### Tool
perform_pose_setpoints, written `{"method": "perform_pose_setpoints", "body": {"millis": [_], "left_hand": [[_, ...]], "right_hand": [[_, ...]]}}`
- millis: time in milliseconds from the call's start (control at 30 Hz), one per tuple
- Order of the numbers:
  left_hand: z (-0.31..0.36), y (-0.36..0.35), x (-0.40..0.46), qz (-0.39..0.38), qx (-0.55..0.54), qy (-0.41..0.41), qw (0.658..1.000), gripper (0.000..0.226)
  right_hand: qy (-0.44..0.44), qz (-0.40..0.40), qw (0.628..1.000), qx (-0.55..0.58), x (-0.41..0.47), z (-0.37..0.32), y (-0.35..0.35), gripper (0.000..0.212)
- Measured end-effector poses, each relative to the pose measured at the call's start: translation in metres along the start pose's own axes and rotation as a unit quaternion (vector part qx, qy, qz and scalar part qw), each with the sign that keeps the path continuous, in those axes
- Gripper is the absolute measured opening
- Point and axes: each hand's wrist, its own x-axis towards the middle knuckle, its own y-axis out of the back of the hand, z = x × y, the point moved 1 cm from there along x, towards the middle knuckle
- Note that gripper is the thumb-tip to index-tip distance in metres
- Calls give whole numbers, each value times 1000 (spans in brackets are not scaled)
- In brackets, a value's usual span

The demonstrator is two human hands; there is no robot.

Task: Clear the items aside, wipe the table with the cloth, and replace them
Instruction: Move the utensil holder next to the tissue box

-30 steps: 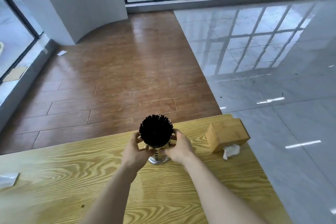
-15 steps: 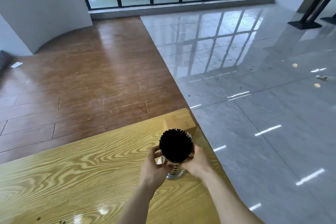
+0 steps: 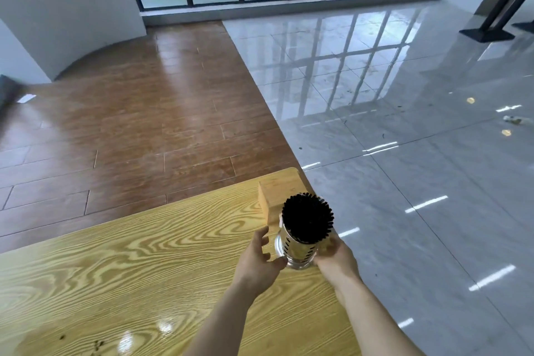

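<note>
While the left hand (image 3: 260, 257) spreads loose and the right hand (image 3: 335, 254) clamps the chopstick holder (image 3: 300, 246) by the wooden tissue box (image 3: 277, 196) — bench (image 3: 144, 269) corner, two o'clock — clearing looks nearly finished, wiping and replacing remain.

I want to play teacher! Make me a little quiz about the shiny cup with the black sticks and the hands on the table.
1. True or false: the metal holder full of black sticks stands near the right end of the wooden table.
2. What is right behind the holder? A) a wooden box B) a red bowl C) a book
3. Fill in: the left hand has its fingers spread, looking ____.

Key
1. True.
2. A, the wooden box.
3. Open. The right hand is against the holder's other side; whether it grips cannot be told.
</note>
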Motion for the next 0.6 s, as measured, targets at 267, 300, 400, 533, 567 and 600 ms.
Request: {"method": "perform_pose_setpoints", "body": {"millis": [267,300,400,533,567,600], "left_hand": [[-61,139,-38,93,-37,40,994,43],[-69,160,-45,108,-42,44,992,40],[-107,247,-75,166,-73,48,982,34],[-163,368,-119,247,-120,48,960,32],[-179,400,-132,271,-136,47,952,30],[-196,431,-144,296,-152,49,942,29]], "right_hand": [[-38,-96,989,-109,-37,-9,-108,17],[-24,-107,988,-112,-37,-14,-128,19],[37,-145,978,-147,-61,-55,-207,18],[113,-181,961,-177,-127,-115,-321,1],[129,-192,955,-187,-147,-128,-355,3],[145,-209,947,-197,-165,-138,-387,7]]}}
